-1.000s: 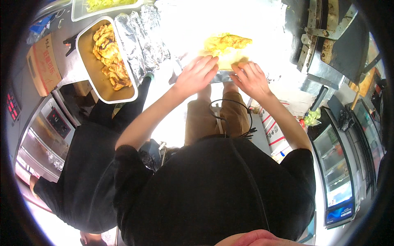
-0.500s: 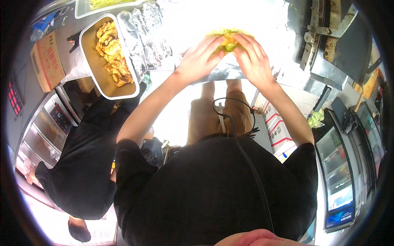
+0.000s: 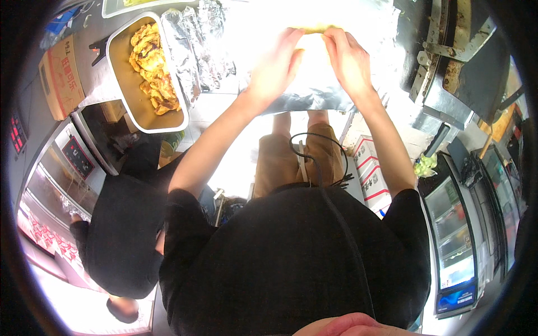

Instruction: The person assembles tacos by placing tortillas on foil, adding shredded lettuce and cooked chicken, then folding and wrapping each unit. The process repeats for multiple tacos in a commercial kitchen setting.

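Observation:
Glare washes out much of the worktop around my hands. My left hand (image 3: pixel 276 66), slightly blurred, and my right hand (image 3: pixel 348 60) come together at the far side, fingers bent and closed on a yellowish wrap (image 3: pixel 315 29). Only a thin strip of it shows between my fingertips, and its filling is hidden. Below my hands, a sheet of foil (image 3: pixel 305 102) lies along the worktop's near edge. Left of my hands are several foil-wrapped bundles (image 3: pixel 193 47). Beyond them sits a white-rimmed metal pan (image 3: pixel 130 92) holding browned chicken pieces (image 3: pixel 152 67).
A clear tub (image 3: pixel 115 7) with shredded greens stands at the far left, near a cardboard carton (image 3: pixel 61 78). Hinged metal equipment (image 3: pixel 448 50) borders the right. A co-worker in black (image 3: pixel 120 224) bends at my left. Stacked white boxes (image 3: pixel 372 173) stand at lower right.
Both hands have moved farther away from me. The green and orange filling that showed between them is now out of sight. The co-worker has shifted, with a hand reaching toward the cabinet.

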Demonstrator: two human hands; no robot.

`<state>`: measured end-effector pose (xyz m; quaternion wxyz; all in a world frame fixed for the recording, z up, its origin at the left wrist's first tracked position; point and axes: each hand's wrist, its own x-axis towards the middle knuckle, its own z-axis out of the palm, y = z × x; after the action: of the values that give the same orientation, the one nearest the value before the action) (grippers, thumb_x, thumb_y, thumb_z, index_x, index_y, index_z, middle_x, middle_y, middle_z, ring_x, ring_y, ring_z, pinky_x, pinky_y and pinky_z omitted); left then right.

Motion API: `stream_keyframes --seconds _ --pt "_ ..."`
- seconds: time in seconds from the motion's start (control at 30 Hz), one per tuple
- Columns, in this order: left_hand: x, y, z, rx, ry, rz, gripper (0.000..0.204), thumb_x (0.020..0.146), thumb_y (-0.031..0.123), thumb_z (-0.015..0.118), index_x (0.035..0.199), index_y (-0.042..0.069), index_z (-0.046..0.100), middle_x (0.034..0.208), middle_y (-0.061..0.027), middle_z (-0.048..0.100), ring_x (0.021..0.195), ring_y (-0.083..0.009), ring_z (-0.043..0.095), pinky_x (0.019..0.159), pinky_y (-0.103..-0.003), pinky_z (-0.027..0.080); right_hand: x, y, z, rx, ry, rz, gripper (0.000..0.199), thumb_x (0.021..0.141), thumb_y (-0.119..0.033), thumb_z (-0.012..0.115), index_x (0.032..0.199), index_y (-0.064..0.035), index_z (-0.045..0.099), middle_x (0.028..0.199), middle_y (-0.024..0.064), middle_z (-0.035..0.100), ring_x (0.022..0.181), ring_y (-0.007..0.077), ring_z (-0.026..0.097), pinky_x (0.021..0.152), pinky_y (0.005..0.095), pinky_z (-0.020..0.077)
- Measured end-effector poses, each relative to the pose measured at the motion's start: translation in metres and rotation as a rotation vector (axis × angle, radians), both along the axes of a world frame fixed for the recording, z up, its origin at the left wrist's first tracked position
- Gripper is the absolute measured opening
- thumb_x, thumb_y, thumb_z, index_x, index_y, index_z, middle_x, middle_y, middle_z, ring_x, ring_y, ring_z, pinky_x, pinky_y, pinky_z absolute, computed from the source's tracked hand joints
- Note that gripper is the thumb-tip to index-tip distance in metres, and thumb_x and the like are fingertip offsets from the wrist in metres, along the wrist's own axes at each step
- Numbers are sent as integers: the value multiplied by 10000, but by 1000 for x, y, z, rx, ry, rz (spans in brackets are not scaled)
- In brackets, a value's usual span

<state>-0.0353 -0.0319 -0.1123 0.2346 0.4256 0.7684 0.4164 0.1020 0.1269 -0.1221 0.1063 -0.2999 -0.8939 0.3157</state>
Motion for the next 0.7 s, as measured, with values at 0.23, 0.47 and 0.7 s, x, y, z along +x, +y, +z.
stream_keyframes --seconds 0.23,0.47,0.7 --pt "-2 -15 3 -125 595 -384 432 897 89 714 1329 88 719 1387 -68 691 1277 -280 657 1096 -425 505 -10 -12 -11 -8 187 -193 213 990 -169 795 1172 -85 722 1198 105 721 1091 350 704 893 437 595" --pt "-33 4 2 -37 447 -484 396 858 32 715 1252 69 718 1257 -88 733 1198 -298 691 1048 -443 534 25 -3 14 219 40 235 395 905 -218 869 1257 -110 724 1306 63 689 1231 301 654 1023 434 555" --pt "-78 35 1 -208 83 -595 182 923 30 728 1092 78 680 1028 -146 744 999 -372 738 889 -471 586 20 41 14 7 0 394 275 988 -170 792 1251 -114 731 1132 89 746 991 291 746 840 403 614"
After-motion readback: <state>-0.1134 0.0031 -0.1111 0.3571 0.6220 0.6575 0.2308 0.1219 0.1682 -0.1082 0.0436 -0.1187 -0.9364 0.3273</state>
